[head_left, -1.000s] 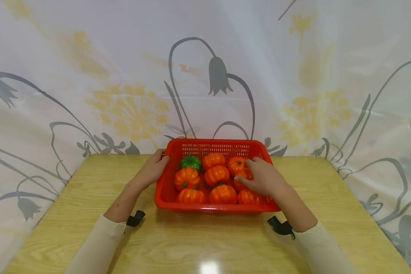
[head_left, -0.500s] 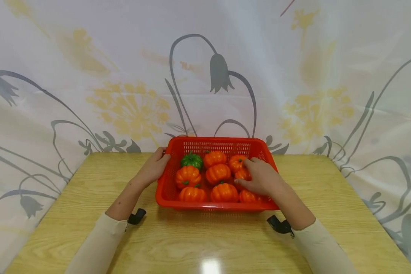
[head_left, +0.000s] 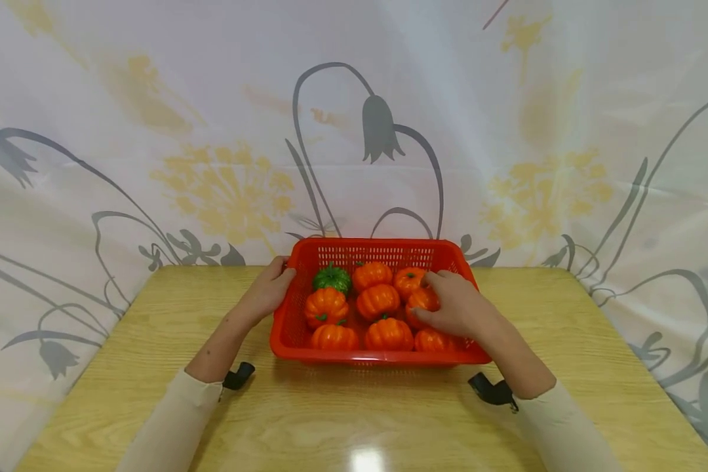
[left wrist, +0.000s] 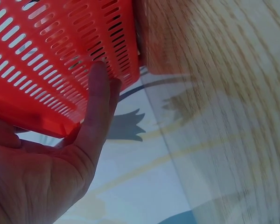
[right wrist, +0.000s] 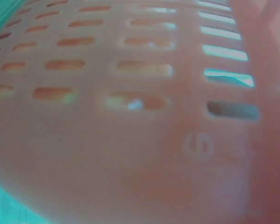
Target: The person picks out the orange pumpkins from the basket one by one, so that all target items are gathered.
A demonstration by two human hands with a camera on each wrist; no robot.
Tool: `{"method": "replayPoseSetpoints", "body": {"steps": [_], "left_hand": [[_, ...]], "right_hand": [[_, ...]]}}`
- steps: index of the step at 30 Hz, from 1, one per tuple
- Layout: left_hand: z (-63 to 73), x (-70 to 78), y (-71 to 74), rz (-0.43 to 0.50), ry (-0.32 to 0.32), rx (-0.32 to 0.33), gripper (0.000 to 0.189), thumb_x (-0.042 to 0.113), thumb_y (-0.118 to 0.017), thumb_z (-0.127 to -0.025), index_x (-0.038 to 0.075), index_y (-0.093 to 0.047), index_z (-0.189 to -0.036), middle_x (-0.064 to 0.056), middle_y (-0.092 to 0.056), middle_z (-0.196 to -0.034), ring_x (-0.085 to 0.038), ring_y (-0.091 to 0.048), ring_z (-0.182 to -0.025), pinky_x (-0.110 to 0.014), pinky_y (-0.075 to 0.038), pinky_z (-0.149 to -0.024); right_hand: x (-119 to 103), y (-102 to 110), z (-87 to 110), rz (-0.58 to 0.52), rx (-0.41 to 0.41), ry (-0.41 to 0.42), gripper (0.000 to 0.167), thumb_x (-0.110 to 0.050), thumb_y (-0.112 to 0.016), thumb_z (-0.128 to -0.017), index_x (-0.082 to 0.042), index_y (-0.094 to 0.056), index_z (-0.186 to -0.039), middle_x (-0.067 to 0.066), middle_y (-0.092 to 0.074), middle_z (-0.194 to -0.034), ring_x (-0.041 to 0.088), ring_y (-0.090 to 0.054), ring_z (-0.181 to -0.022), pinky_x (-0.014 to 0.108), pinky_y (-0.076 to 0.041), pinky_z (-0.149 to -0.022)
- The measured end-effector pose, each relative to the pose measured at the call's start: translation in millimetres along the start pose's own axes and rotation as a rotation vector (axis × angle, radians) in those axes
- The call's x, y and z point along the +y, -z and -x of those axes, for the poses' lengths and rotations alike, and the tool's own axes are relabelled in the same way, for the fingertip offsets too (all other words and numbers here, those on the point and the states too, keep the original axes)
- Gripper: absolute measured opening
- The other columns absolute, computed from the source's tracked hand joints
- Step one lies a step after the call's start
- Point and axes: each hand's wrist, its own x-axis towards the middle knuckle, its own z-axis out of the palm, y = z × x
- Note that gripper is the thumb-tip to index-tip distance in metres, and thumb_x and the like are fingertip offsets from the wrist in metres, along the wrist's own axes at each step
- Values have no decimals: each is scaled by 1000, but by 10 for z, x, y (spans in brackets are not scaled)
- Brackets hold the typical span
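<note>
A red slotted plastic basket (head_left: 383, 358) stands on the wooden table with several small orange pumpkins (head_left: 377, 301) and one green pumpkin (head_left: 332, 280) in it. My left hand (head_left: 269, 288) grips the basket's left rim; in the left wrist view its fingers (left wrist: 99, 93) lie along the slotted outer wall. Inside the right part of the basket, my right hand (head_left: 457, 303) holds an orange pumpkin (head_left: 421, 305) between thumb and fingers. Part of that pumpkin is hidden by the hand. The right wrist view is filled by the basket's outer wall (right wrist: 107, 154), so the right fingers are out of sight there.
The wooden table (head_left: 324, 419) extends around the basket on both sides and in front. Behind it hangs a pale flower-patterned cloth (head_left: 242, 118). Black wrist-worn pieces (head_left: 491, 390) show below both forearms.
The right thumb has shifted slightly on the right-hand pumpkin, and more of that pumpkin shows. The left hand stays at the rim. The whole head view has moved a little.
</note>
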Motion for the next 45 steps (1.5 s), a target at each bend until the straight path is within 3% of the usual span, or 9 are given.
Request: {"method": "replayPoseSetpoints", "body": {"steps": [5,13,20,26,34,41,45], "left_hand": [[4,-14,-6,16,-8,-3,47,19,-36,-113,-10,-39,-150,-31,-57,-137,-38,-67,-115,-33,-57,-90],[13,-8,-15,23,12,-17,48,21,-36,-114,-8,-38,-152,-29,-56,-140,-38,-66,-118,-36,-57,-93],[10,-14,-3,17,-4,-19,49,21,-35,-113,-9,-38,-151,-31,-56,-138,-38,-68,-113,-34,-59,-88],[9,-21,-3,15,1,-26,49,22,-35,-113,-8,-37,-152,-30,-56,-139,-38,-68,-114,-35,-59,-89],[24,-7,2,24,10,-24,49,22,-35,-114,-8,-37,-153,-30,-55,-140,-38,-67,-116,-34,-58,-90],[28,-4,11,24,5,-38,49,21,-35,-113,-8,-35,-153,-31,-54,-142,-40,-65,-120,-39,-57,-96],[31,-9,7,-7,26,-39,51,23,-34,-114,-6,-34,-156,-29,-53,-146,-40,-63,-124,-47,-54,-103]], "right_hand": [[6,65,37,-10,30,27,49,-33,-80,-91,2,-67,-124,17,-67,-116,35,-63,-106,54,-55,-96],[47,183,116,-54,87,57,50,-31,-80,-93,1,-66,-128,18,-65,-122,34,-65,-105,54,-55,-96],[99,300,165,-80,112,52,54,-33,-79,-95,3,-65,-133,19,-65,-128,38,-63,-114,57,-53,-101],[133,379,214,-105,154,34,55,-36,-78,-96,3,-65,-132,20,-67,-125,40,-62,-112,58,-54,-98],[237,451,234,-158,230,47,49,-30,-82,-92,-2,-64,-127,14,-66,-116,30,-62,-95,46,-58,-81],[346,544,277,-209,304,56,48,-21,-81,-92,-4,-58,-131,17,-69,-127,28,-68,-95,40,-60,-79],[388,583,310,-209,331,21,48,-23,-81,-93,-4,-58,-131,17,-70,-121,31,-69,-95,40,-60,-79]]}}
